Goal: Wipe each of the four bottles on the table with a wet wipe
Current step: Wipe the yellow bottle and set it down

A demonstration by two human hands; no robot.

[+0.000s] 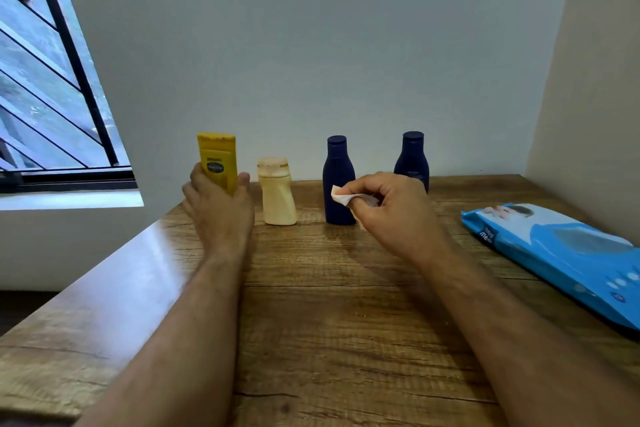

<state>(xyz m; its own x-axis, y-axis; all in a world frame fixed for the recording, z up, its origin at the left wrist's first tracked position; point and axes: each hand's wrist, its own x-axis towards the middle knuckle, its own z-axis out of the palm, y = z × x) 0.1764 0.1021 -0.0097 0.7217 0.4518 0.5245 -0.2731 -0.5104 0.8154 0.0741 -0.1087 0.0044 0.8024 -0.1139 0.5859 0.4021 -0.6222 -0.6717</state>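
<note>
On a wooden table (311,305), the left hand (218,208) grips an upright yellow lotion bottle (217,158); the right hand (391,208), well apart, pinches a folded wet wipe (341,197).

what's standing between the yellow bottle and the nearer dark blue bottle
In the head view, the cream bottle stands upright between the yellow bottle and the nearer dark blue bottle, with bare table on both sides of it.

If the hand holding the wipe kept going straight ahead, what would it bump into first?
Probably the nearer dark blue bottle. The right hand, pinching the wet wipe, points left and away, with the wipe's tip already overlapping that bottle, though depth is hard to judge.
</note>
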